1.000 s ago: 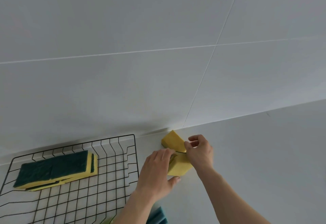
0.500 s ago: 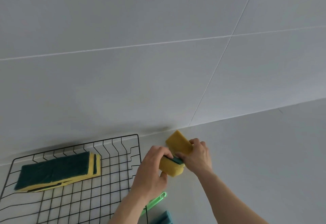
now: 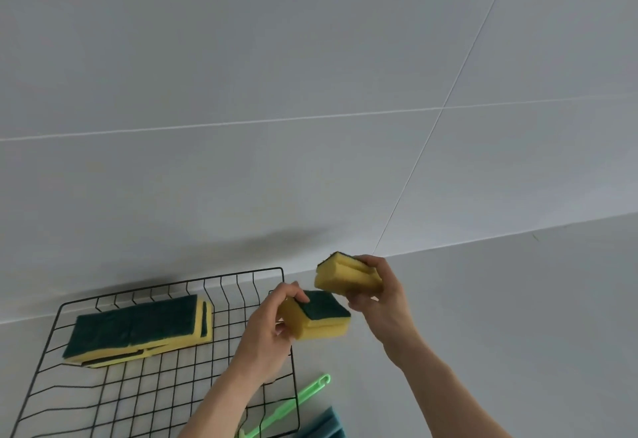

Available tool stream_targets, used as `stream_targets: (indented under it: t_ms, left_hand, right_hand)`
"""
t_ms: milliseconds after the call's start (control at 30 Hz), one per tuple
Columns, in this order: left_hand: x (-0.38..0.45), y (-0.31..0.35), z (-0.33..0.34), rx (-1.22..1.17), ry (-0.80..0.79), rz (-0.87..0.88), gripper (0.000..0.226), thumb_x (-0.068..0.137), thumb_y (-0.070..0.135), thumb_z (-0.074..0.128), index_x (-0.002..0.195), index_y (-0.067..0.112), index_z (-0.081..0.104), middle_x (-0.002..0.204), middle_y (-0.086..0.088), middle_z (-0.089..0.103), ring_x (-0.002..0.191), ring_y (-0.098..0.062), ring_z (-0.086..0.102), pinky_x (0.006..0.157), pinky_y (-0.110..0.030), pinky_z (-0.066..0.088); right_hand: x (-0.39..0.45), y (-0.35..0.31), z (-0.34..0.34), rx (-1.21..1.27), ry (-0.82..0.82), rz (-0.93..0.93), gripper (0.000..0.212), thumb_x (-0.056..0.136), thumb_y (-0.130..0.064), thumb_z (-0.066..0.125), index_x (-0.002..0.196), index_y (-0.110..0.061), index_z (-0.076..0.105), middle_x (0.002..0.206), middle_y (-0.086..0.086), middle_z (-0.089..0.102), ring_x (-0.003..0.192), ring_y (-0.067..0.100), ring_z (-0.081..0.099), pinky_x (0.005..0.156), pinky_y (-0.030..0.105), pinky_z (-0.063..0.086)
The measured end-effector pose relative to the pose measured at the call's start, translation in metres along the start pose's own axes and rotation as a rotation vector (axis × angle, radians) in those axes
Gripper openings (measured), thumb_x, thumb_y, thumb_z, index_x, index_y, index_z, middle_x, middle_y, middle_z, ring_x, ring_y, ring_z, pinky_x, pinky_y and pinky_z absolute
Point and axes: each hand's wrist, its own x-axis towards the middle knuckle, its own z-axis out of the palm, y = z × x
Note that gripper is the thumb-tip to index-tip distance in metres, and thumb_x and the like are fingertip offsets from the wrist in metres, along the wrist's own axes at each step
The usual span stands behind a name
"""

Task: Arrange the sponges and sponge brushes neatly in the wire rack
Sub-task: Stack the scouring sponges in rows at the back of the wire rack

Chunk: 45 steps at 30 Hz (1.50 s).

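Sponge brush (image 3: 293,403) lies on worktop (image 3: 518,299) just right of wire rack (image 3: 55,320), not yet loaded. Left hand (image 3: 266,337) grips one sponge (image 3: 316,315) over rack's right edge; right hand (image 3: 379,294) grips another (image 3: 347,277) beyond, likely for pairing. Stacked sponges (image 3: 138,329) occupy rack's far-left.

Two yellow-green sponges (image 3: 316,317) aloft, rack (image 3: 165,382) half-filled

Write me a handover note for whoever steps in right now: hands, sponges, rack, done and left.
Left hand: holds a sponge, green side up, at the rack's right edge.
Right hand: holds a second sponge, yellow side showing, right of the rack.
Rack: a stack of sponges lies flat at its back left.
Brush: green handle on the counter by the rack's right edge; its head is cut off by the frame.
Done: the stack.
Left: both held sponges, then the brush.
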Motion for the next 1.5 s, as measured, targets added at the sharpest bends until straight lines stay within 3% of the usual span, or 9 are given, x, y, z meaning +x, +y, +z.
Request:
stream_targets:
  t_ms: [167,267,367,433,700,1000,1133,1400,1500]
  left_hand:
    - [-0.014,0.023,-0.015,-0.213,0.053,-0.065,0.050,0.072,-0.010,0.062,0.102,0.030,0.062,0.110,-0.006,0.064,0.102,-0.023,0.063,0.071,-0.027,0.053]
    - [-0.023,0.026,-0.027,-0.331,0.012,-0.150,0.059,0.061,0.009,0.073,0.113,0.029,0.056,0.114,-0.008,0.063,0.106,-0.024,0.061,0.081,-0.035,0.052]
    - [-0.029,0.029,-0.032,-0.281,0.105,-0.161,0.068,0.067,0.014,0.087,0.119,0.031,0.046,0.116,-0.003,0.059,0.104,-0.018,0.061,0.076,-0.026,0.055]
    - [-0.033,0.030,-0.036,-0.279,0.173,-0.154,0.074,0.072,0.007,0.085,0.124,0.035,0.040,0.116,-0.002,0.058,0.102,-0.016,0.061,0.068,-0.019,0.054]
    - [-0.044,0.026,-0.068,-0.314,0.129,-0.139,0.092,0.068,0.005,0.087,0.131,0.051,0.039,0.120,-0.006,0.063,0.107,-0.017,0.064,0.090,-0.035,0.053]
    - [-0.054,0.033,-0.080,-0.343,0.095,-0.073,0.069,0.069,0.005,0.089,0.125,0.026,0.052,0.109,-0.001,0.073,0.101,-0.019,0.070,0.076,-0.026,0.057]
    - [-0.052,0.030,-0.082,-0.284,0.097,-0.066,0.061,0.074,0.003,0.084,0.121,0.024,0.051,0.106,0.001,0.072,0.098,-0.015,0.069,0.075,-0.024,0.057]
    - [-0.047,0.029,-0.086,-0.317,0.032,-0.053,0.062,0.077,0.005,0.083,0.123,0.024,0.047,0.109,-0.002,0.073,0.101,-0.021,0.070,0.080,-0.028,0.057]
    - [-0.045,0.023,-0.092,-0.272,0.050,-0.062,0.064,0.073,0.013,0.087,0.123,0.024,0.049,0.112,0.001,0.071,0.100,-0.012,0.069,0.077,-0.023,0.056]
  right_hand:
    - [-0.020,-0.024,0.024,-0.046,-0.052,-0.130,0.058,0.082,0.004,0.057,0.122,-0.037,0.058,0.121,-0.001,0.062,0.110,0.023,0.059,0.081,0.033,0.053]
    - [-0.032,-0.037,0.036,0.071,-0.132,-0.082,0.037,0.084,-0.020,0.058,0.119,-0.034,0.061,0.123,0.003,0.063,0.114,0.027,0.058,0.093,0.042,0.052]
    - [-0.040,-0.048,0.049,0.158,-0.182,-0.081,0.019,0.096,-0.017,0.061,0.111,-0.027,0.067,0.126,-0.005,0.064,0.122,0.021,0.058,0.103,0.042,0.047]
    - [-0.045,-0.054,0.058,0.183,-0.199,-0.097,0.022,0.096,-0.008,0.064,0.106,-0.026,0.070,0.136,-0.011,0.060,0.127,0.009,0.055,0.101,0.032,0.045]
    - [-0.059,-0.064,0.083,0.214,-0.199,-0.260,0.027,0.093,-0.005,0.072,0.116,-0.019,0.067,0.145,-0.015,0.053,0.120,-0.001,0.060,0.086,0.020,0.053]
    - [-0.068,-0.054,0.102,0.093,-0.304,-0.322,0.032,0.084,-0.004,0.073,0.110,-0.018,0.059,0.152,-0.016,0.046,0.136,0.014,0.051,0.108,0.048,0.050]
    - [-0.067,-0.054,0.104,0.146,-0.349,-0.294,0.029,0.086,0.000,0.071,0.106,-0.018,0.059,0.153,-0.018,0.045,0.139,0.017,0.048,0.109,0.049,0.049]
    - [-0.071,-0.054,0.115,0.067,-0.356,-0.311,0.034,0.094,0.006,0.062,0.115,-0.019,0.054,0.158,-0.025,0.032,0.143,0.004,0.037,0.105,0.027,0.049]
    - [-0.071,-0.056,0.113,0.184,-0.398,-0.160,0.038,0.096,-0.015,0.068,0.130,-0.031,0.059,0.155,-0.025,0.038,0.137,-0.005,0.044,0.101,0.022,0.046]
